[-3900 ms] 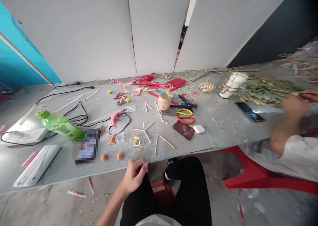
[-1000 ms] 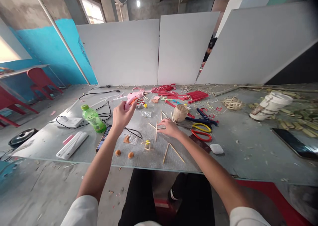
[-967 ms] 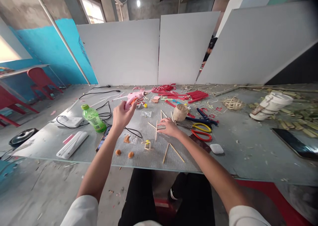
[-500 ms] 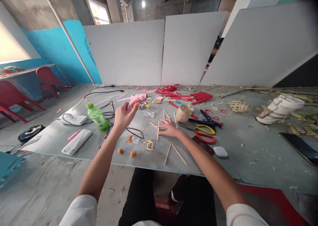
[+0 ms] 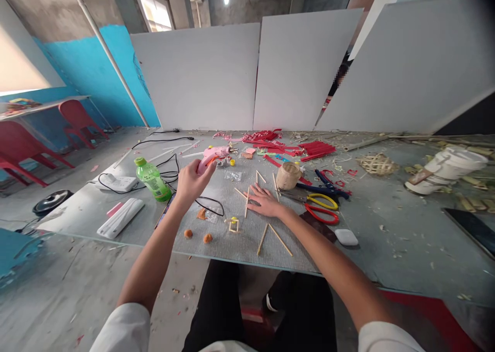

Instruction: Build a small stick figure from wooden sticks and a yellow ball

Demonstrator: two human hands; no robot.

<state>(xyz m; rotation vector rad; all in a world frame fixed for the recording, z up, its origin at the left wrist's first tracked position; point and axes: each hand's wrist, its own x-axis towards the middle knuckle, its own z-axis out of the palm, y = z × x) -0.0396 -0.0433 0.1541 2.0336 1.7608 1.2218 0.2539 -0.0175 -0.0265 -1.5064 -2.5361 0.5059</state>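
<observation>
My left hand (image 5: 190,182) is closed round the handle of a pink glue gun (image 5: 213,155), held a little above the grey table (image 5: 371,238) with its nozzle pointing right. A black cord (image 5: 209,203) hangs from it to the table. My right hand (image 5: 264,201) lies flat with fingers spread on thin wooden sticks (image 5: 246,199) in the middle of the table. A small yellow and wood frame piece (image 5: 233,224) sits just in front of that hand. Two longer sticks (image 5: 274,237) lie near the front edge.
A green bottle (image 5: 151,178), white power strip (image 5: 116,182) and white case (image 5: 119,224) lie at the left. A small woven basket (image 5: 287,175), yellow and red scissors (image 5: 322,208), red strips (image 5: 309,148) and a white earbud case (image 5: 346,236) lie at the right. White boards stand behind.
About four seconds ago only my left hand showed, at the table's front edge, with the glue gun lying on the table. Over the last second both hands barely move; the camera shifts slightly.
</observation>
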